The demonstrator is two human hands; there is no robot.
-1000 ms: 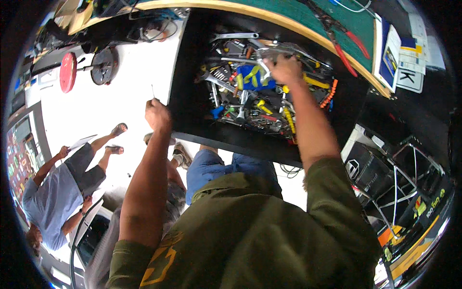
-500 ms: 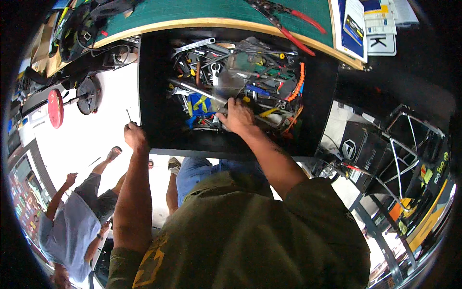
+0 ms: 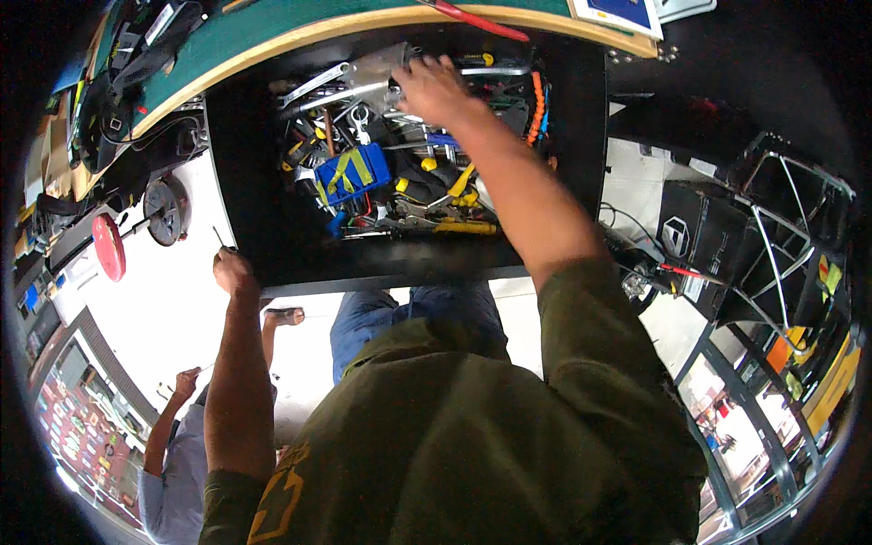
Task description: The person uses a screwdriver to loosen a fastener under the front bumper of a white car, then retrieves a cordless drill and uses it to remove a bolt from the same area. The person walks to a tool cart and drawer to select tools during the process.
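My right hand reaches to the back of a black drawer crammed with tools. Its fingers are bent over a translucent grey piece; what exactly they grip is unclear. A combination wrench lies to its left. Lower in the pile are a blue tray with yellow-green items and several yellow-handled tools. My left hand, at the drawer's front left corner, is closed on a thin metal tool.
A green bench with red-handled pliers edges the back. A red disc on a bar stands left. Another person is at lower left, a hand raised. Black boxes and a metal frame are at right.
My right hand dipped toward the drawer's front, then moved up to the back; the translucent piece shifted upward too. The view shifted. My left hand still holds the thin tool.
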